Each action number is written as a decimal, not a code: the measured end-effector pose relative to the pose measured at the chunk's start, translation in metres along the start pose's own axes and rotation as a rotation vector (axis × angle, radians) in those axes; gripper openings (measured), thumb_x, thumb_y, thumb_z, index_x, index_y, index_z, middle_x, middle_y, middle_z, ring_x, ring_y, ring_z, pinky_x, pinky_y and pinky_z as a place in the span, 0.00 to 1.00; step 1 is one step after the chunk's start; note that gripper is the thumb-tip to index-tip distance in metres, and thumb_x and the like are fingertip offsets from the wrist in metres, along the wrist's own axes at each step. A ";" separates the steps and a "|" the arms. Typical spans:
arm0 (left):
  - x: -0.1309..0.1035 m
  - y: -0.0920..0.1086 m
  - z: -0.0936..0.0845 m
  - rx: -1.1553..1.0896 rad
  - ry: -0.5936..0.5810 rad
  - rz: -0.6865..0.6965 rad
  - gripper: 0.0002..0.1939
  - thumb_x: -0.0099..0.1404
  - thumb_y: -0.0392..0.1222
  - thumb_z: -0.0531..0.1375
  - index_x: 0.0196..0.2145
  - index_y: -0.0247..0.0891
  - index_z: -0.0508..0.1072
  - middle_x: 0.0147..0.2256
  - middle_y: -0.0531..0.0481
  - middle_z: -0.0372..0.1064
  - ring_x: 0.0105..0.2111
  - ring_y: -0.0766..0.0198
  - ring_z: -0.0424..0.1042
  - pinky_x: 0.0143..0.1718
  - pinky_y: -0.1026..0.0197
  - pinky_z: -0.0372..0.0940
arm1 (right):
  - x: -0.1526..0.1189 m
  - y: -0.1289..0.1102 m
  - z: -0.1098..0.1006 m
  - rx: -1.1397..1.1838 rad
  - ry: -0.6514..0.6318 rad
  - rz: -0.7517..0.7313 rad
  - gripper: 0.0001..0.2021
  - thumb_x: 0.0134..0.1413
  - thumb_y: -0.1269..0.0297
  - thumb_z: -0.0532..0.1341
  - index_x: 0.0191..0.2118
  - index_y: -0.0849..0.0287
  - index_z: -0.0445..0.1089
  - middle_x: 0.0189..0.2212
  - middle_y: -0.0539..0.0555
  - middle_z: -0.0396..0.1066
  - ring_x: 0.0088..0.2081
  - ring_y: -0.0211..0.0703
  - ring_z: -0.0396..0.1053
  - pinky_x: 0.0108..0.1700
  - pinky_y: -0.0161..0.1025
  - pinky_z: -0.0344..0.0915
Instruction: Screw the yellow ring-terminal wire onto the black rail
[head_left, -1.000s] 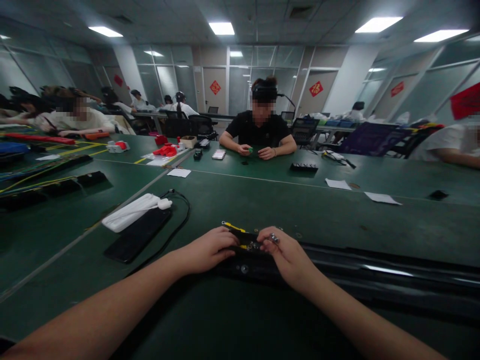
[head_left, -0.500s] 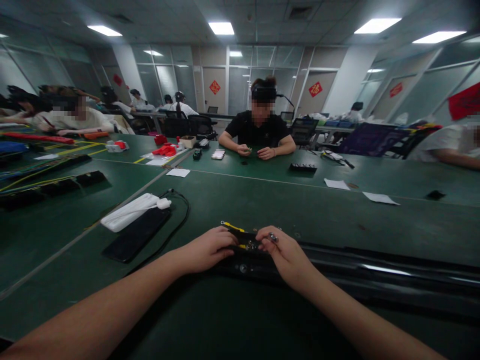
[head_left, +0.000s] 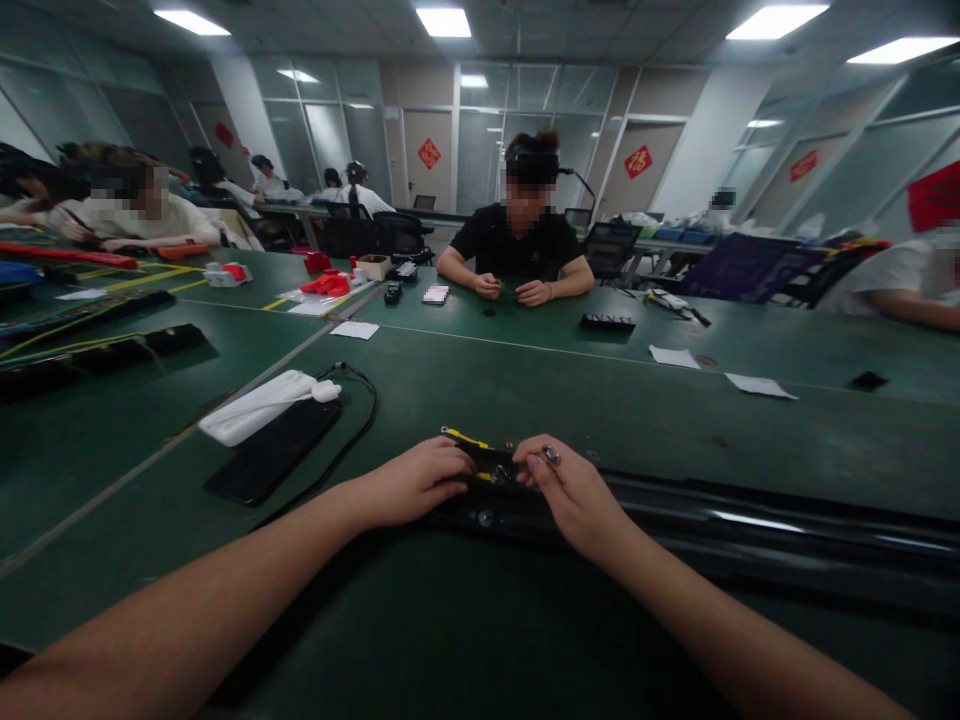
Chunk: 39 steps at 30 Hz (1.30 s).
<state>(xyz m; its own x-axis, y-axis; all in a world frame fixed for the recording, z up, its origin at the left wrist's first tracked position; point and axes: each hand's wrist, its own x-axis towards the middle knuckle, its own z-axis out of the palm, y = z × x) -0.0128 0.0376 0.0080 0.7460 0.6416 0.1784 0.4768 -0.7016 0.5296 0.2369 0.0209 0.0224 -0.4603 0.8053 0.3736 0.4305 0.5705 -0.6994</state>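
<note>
A long black rail (head_left: 750, 535) lies across the green table (head_left: 600, 410) in front of me. My left hand (head_left: 412, 483) rests on its left end, fingers curled over the black end piece (head_left: 491, 465), which has a yellow strip (head_left: 465, 437) at its far edge. Beside it, my right hand (head_left: 574, 495) has its fingertips pressed to the same end piece and pinches a small shiny metal part (head_left: 551, 455) between thumb and forefinger. A round screw head (head_left: 485, 518) shows on the rail's side below my hands.
A white pouch (head_left: 259, 408) lies on a black phone-like slab (head_left: 274, 452) with a black cable (head_left: 352, 420) to my left. A person in black sits opposite, handling small parts. Paper slips (head_left: 675, 356), a black tray (head_left: 607, 322) and red tools (head_left: 326, 285) lie farther off.
My hands have hardly moved on the rail's end; the view has tipped slightly downward, so everything sits a little higher in the picture.
</note>
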 end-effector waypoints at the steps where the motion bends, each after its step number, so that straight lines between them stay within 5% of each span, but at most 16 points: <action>1: 0.000 0.000 0.000 0.002 -0.002 -0.002 0.09 0.69 0.34 0.56 0.46 0.38 0.72 0.46 0.45 0.69 0.51 0.55 0.64 0.56 0.50 0.59 | 0.000 0.000 0.000 -0.001 -0.001 -0.001 0.11 0.68 0.66 0.47 0.41 0.57 0.65 0.33 0.53 0.66 0.35 0.43 0.68 0.41 0.42 0.65; 39: 0.000 -0.002 0.001 0.002 -0.008 0.014 0.08 0.69 0.34 0.56 0.44 0.38 0.71 0.46 0.45 0.69 0.51 0.56 0.64 0.56 0.50 0.58 | 0.002 0.003 0.001 -0.046 -0.017 -0.035 0.09 0.67 0.67 0.49 0.38 0.57 0.65 0.33 0.53 0.68 0.33 0.42 0.70 0.39 0.41 0.67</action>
<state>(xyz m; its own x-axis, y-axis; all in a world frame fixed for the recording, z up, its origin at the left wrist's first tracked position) -0.0135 0.0386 0.0066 0.7559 0.6296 0.1793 0.4675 -0.7109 0.5254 0.2366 0.0246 0.0205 -0.4885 0.7823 0.3866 0.4492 0.6052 -0.6572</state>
